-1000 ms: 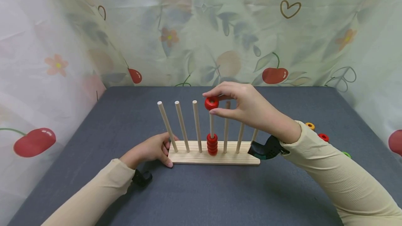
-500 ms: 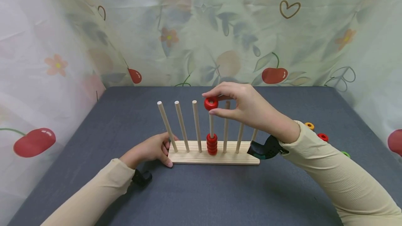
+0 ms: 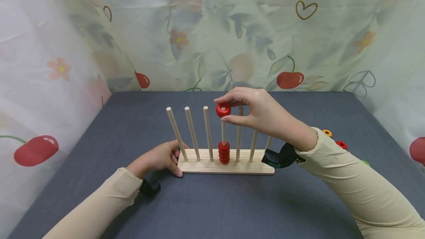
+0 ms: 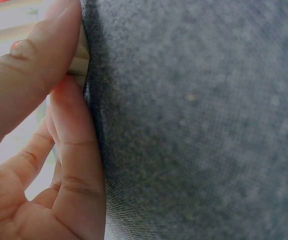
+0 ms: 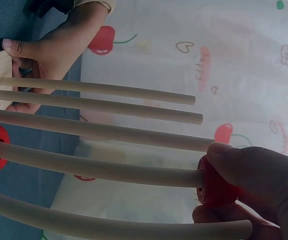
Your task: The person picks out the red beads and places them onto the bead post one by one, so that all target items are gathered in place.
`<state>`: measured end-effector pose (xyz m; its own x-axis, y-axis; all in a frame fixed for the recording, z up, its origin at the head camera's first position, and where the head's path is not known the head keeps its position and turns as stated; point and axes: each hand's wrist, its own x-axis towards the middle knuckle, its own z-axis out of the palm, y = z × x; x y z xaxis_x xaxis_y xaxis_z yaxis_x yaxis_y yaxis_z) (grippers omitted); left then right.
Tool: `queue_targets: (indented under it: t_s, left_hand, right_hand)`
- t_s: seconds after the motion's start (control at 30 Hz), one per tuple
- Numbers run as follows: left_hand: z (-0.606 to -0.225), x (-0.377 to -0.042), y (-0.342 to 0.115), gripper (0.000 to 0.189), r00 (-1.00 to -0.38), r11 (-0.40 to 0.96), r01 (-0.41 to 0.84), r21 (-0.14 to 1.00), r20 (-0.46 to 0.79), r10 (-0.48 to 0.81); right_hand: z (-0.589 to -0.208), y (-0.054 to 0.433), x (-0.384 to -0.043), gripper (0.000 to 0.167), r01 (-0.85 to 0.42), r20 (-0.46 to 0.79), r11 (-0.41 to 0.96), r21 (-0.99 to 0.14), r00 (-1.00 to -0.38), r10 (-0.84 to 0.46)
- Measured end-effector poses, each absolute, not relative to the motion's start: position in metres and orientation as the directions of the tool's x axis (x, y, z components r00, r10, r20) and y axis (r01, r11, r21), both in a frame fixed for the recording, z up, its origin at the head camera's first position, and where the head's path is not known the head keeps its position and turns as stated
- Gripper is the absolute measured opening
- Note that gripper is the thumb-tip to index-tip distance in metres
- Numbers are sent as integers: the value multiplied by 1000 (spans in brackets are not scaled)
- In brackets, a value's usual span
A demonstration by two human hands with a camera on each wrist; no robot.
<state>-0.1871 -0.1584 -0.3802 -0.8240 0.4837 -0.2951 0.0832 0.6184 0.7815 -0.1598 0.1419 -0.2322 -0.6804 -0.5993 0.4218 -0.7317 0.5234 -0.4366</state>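
Note:
My right hand [image 3: 260, 110] pinches a red ring bead [image 3: 223, 114] between thumb and fingers at the top of the middle peg [image 3: 224, 132]. In the right wrist view the peg's end sits in the bead's [image 5: 218, 187] hole. Lower on that same peg, several red beads [image 3: 224, 154] are stacked against the wooden base [image 3: 206, 167]. My left hand [image 3: 162, 158] grips the base's left end, thumb in front and fingers behind; the left wrist view shows this thumb [image 4: 39, 57] close up. Bare wooden pegs [image 3: 208, 132] rise on both sides, and my right hand and wrist partly hide those on the right.
Beyond my right forearm lie a yellow ring [image 3: 327, 133], a red ring [image 3: 342, 145] and a partly hidden green ring [image 3: 366, 163] on the dark table [image 3: 212, 209]. A printed curtain [image 3: 212, 36] hangs behind the table's far edge.
The held red bead has come down slightly onto the peg, whose pale tip now shows in its hole. My left hand and the base have stayed still.

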Motion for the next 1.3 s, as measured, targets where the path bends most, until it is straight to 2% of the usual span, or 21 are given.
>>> queue_targets:
  t_s: [0.5,1.3]
  left_hand:
    - [-381,-188,-160,76,-822,599,104,794,-271,501]
    - [-381,-188,-159,75,-819,594,95,798,-276,502]
  right_hand:
    - [-229,140,-159,42,-704,373,545,-455,-706,-602]
    - [-228,141,-159,41,-696,342,558,-452,-713,-612]
